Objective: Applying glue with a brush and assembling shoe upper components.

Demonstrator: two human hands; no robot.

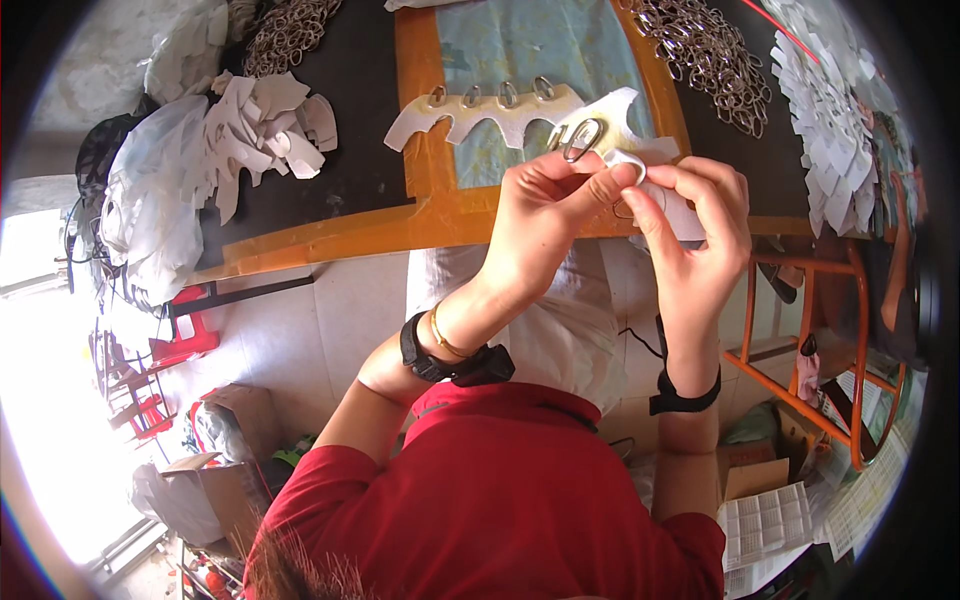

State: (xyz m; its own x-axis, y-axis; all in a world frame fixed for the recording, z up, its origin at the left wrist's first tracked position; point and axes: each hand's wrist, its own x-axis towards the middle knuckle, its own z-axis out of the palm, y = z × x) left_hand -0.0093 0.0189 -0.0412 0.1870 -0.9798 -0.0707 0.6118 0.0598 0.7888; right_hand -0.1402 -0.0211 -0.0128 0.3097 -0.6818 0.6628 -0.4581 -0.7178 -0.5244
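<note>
The first white piece [480, 122] lies flat in the middle of the counter [350, 170]. Four metal rings [507, 97] sit in a row on its far edge, so it looks mostly done to me. The second white piece [617, 108] is just to the right, partly under the hands. It has what look like two rings [581, 141] near its left side, so I think this one is only partly done. The hands hide some of it, so I can't count what is left.

The left hand [540, 205] has its fingers pinched tight on a small bent bit of the second white piece. The right hand [700, 220] has its thumb and pointing finger a little apart, right by that same bit. I can't tell if they hold it.

There seems to be lots more to do. A heap of white pieces [265, 130] lies on the left, and more white pieces [828, 135] are on the far right. Big piles of rings lie at the far left [288, 38] and far right [712, 65]. A plastic bag [155, 205] hangs by the left heap. These are all well apart from the hands, so nothing big blocks them.
</note>
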